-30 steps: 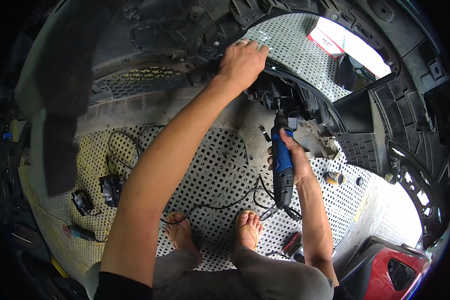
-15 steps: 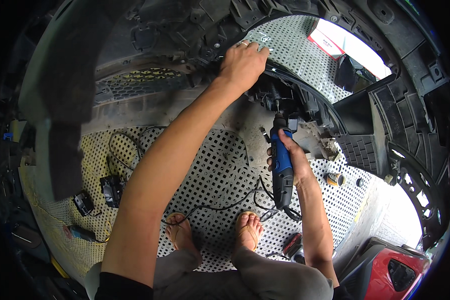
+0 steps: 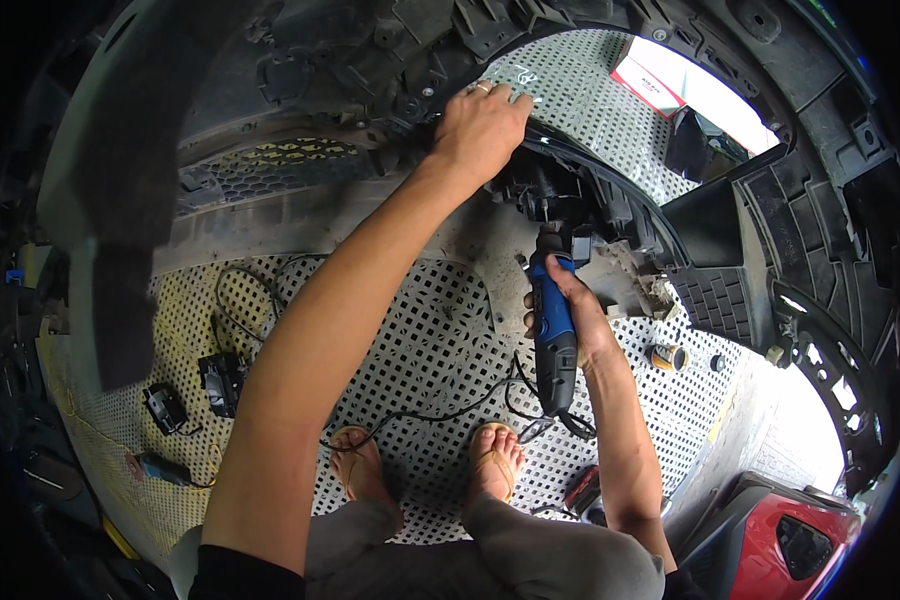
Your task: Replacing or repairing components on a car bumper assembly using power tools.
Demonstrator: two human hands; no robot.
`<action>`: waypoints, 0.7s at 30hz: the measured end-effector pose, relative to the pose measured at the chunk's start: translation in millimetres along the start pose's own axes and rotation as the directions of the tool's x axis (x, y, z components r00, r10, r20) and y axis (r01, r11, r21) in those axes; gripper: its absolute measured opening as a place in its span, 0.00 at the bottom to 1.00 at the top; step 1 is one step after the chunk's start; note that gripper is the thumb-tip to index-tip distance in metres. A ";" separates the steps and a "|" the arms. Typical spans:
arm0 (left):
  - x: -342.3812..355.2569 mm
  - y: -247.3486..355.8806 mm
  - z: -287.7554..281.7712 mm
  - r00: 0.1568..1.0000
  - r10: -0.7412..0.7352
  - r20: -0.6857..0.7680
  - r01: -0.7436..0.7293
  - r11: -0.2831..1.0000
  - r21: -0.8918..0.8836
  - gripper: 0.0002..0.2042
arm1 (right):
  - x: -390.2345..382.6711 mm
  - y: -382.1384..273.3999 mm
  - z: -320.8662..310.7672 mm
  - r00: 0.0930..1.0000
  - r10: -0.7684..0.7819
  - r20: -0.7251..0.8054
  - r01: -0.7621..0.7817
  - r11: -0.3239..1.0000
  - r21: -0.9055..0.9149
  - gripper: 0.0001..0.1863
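My right hand (image 3: pixel 592 322) is wrapped round a blue and black rotary tool (image 3: pixel 555 315), its thumb along the upper body. The tool's thin bit points away from me, at a dark bracket area (image 3: pixel 545 190) of a large black plastic car bumper (image 3: pixel 310 80), seen from its inner side. Whether the bit touches the plastic I cannot tell. Farther off, my left hand (image 3: pixel 482 128) is closed over the bumper's rim beside a rounded opening, fingertips curled over the edge and partly hidden. A black power cord (image 3: pixel 410 413) trails from the tool's rear end.
Perforated flooring (image 3: pixel 420 350) lies beneath, with my sandalled feet on it. To the left are black devices (image 3: pixel 220 383) and a teal tool (image 3: pixel 165 467). A small can (image 3: pixel 668 357) lies at right, near a red and black part (image 3: pixel 785 540). A box (image 3: pixel 655 80) shows through the opening.
The rotary tool and my right hand have shifted slightly left. My left hand keeps its hold on the bumper's rim.
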State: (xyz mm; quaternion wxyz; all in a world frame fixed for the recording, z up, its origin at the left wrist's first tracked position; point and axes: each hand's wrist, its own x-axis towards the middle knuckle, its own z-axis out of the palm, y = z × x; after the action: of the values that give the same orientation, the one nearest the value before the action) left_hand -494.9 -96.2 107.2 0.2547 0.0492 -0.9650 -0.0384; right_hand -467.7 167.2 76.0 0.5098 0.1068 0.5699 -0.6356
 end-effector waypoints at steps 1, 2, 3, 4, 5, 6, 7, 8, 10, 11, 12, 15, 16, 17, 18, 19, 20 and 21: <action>-0.1 0.2 -0.6 1.000 0.001 -0.003 -0.001 1.000 -0.004 0.14 | -0.1 -0.1 -0.1 1.000 -0.002 -0.005 0.002 1.000 -0.007 0.27; 0.1 0.6 -1.0 1.000 0.002 -0.003 -0.002 1.000 -0.004 0.14 | -0.2 -0.2 -0.2 1.000 -0.004 -0.010 0.004 1.000 -0.013 0.27; 0.2 1.1 -1.5 1.000 -0.002 0.008 0.002 1.000 -0.009 0.14 | -0.1 0.0 0.0 1.000 -0.004 -0.011 0.004 1.000 -0.013 0.27; 0.3 0.9 -1.6 1.000 -0.006 0.019 0.006 1.000 -0.013 0.14 | 0.2 0.1 0.5 1.000 -0.005 -0.009 0.005 1.000 -0.013 0.28; 0.4 0.6 -1.7 1.000 -0.005 0.018 0.005 1.000 -0.012 0.14 | 0.5 0.2 0.8 1.000 -0.005 -0.007 0.005 1.000 -0.013 0.28; 0.4 0.2 -1.9 1.000 -0.003 0.014 0.003 1.000 -0.010 0.14 | 0.9 0.5 0.5 1.000 -0.006 -0.007 0.006 1.000 -0.013 0.28; 0.4 0.3 -2.3 1.000 -0.001 0.009 0.001 1.000 -0.009 0.14 | 1.3 1.1 -0.2 1.000 -0.010 -0.004 0.010 1.000 -0.017 0.28; 0.5 0.4 -2.7 1.000 -0.001 0.008 0.001 1.000 -0.010 0.14 | 1.5 1.3 -0.7 1.000 -0.015 -0.001 0.015 1.000 -0.022 0.28; 0.7 0.3 -2.9 0.999 0.035 0.013 -0.035 0.999 0.042 0.09 | 0.2 0.5 1.1 1.000 -0.016 -0.008 0.016 1.000 -0.027 0.28; 0.7 0.3 -2.7 0.999 0.034 0.012 -0.035 0.999 0.042 0.09 | -0.4 0.1 1.9 1.000 -0.017 -0.015 0.016 0.999 -0.032 0.28; 0.9 0.2 -2.4 0.999 0.029 0.019 -0.030 0.999 0.039 0.09 | -0.4 0.2 1.8 1.000 -0.017 -0.015 0.017 0.999 -0.033 0.28; 1.1 -0.2 -2.2 0.999 0.032 0.012 -0.033 0.999 0.037 0.09 | 1.4 1.2 1.4 1.000 -0.009 -0.014 0.009 0.999 -0.031 0.28; 1.1 -0.3 -1.9 0.999 0.040 -0.001 -0.040 0.999 0.037 0.10 | 1.8 1.6 1.2 1.000 -0.011 -0.011 0.011 0.999 -0.038 0.28; 1.1 -0.4 -1.7 0.999 0.040 -0.002 -0.040 0.999 0.036 0.10 | 1.7 1.6 1.4 1.000 -0.014 -0.008 0.013 0.999 -0.046 0.28; 1.0 -0.5 -1.5 0.999 0.038 0.000 -0.038 0.999 0.032 0.10 | 0.6 1.5 2.6 1.000 -0.014 -0.009 0.014 0.999 -0.046 0.28; 0.5 -0.9 -1.5 0.999 0.035 0.002 -0.035 0.999 0.030 0.10 | -1.6 1.4 5.6 1.000 -0.019 -0.007 0.018 0.997 -0.071 0.28; 0.1 -1.2 -1.4 0.999 0.035 0.003 -0.035 0.999 0.030 0.10 | -2.7 1.8 7.8 1.000 -0.023 -0.004 0.022 0.995 -0.096 0.28; -0.2 -1.5 -1.3 0.999 0.036 0.001 -0.036 0.999 0.035 0.10 | -1.6 3.4 8.5 1.000 -0.022 -0.003 0.022 0.995 -0.096 0.28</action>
State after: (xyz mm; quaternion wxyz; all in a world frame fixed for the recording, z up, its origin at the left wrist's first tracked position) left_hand -494.0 -97.8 108.1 0.2544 0.0361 -0.9663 -0.0168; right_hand -460.6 161.6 77.9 0.5062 0.0772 0.6019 -0.6128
